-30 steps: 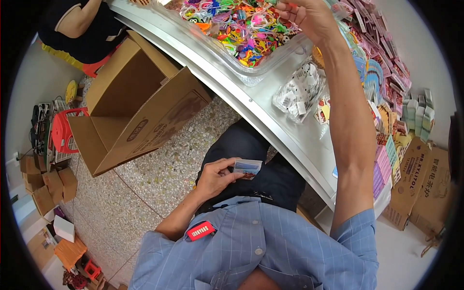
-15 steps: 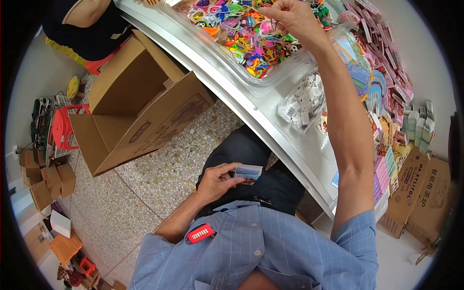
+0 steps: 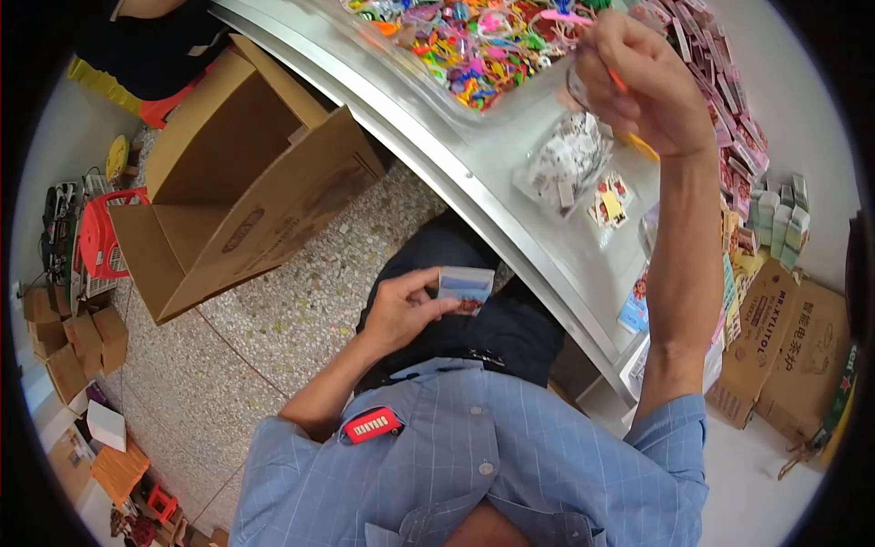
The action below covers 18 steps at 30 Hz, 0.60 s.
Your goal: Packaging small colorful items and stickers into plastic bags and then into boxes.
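My left hand (image 3: 399, 308) is closed round a small stack of picture cards (image 3: 468, 284), held low over my lap with the thumb on its face. Raised over the table, my right hand (image 3: 643, 84) has its fingers curled together. An orange-red bit and a dark thin loop show at those fingers, perhaps parts of a small trinket; its kind is not clear. Beyond that hand, colourful plastic trinkets (image 3: 483, 55) with cords fill a clear tray (image 3: 447, 108). Below the hand on the table lie a clear bag of small white-and-black pieces (image 3: 567, 164) and a few small picture cards (image 3: 609, 202).
An open cardboard box (image 3: 264, 214) stands on the speckled floor left of the white table's edge (image 3: 410, 146). Pink packets (image 3: 711, 68) and pale green bundles (image 3: 779, 219) pile up at the right, above a flattened carton (image 3: 784, 346). Another person (image 3: 146, 50) sits at the upper left.
My right hand has come away from the tray of trinkets, back and to the right, with something small in its fingers. My left hand still holds the cards over my lap.
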Motion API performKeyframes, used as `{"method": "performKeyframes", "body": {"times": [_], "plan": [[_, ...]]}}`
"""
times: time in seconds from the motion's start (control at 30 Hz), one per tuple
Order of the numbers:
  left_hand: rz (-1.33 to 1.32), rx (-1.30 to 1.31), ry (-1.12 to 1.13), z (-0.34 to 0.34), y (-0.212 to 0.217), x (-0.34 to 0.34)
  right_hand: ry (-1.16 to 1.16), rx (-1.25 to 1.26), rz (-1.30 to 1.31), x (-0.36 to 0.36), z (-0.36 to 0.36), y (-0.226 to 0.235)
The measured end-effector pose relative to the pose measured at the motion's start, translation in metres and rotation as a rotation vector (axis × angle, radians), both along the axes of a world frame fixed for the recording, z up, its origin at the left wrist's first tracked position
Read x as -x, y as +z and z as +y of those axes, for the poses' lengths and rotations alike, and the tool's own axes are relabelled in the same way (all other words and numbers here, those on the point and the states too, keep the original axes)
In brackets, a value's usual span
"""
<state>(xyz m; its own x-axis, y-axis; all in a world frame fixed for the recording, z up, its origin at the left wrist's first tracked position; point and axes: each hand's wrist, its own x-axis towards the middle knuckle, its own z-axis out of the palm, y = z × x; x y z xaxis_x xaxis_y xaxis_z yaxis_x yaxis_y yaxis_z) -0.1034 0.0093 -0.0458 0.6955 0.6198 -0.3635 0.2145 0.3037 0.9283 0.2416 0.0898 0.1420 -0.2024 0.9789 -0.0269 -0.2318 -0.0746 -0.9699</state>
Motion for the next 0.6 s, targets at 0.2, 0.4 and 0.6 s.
{"method": "performKeyframes", "body": {"times": [0.2,0.4,0.6], "plan": [[-0.082,0.01,-0.096,0.011,0.012,-0.027,0.284,-0.008,-0.225,0.032,-0.074,0.002],[-0.112,0.003,-0.22,0.005,0.029,-0.043,0.357,0.321,-0.403,0.059,-0.12,-0.01],[-0.151,-0.077,-0.273,-0.01,0.028,-0.042,0.364,0.397,-0.552,0.067,-0.15,-0.026]]}}
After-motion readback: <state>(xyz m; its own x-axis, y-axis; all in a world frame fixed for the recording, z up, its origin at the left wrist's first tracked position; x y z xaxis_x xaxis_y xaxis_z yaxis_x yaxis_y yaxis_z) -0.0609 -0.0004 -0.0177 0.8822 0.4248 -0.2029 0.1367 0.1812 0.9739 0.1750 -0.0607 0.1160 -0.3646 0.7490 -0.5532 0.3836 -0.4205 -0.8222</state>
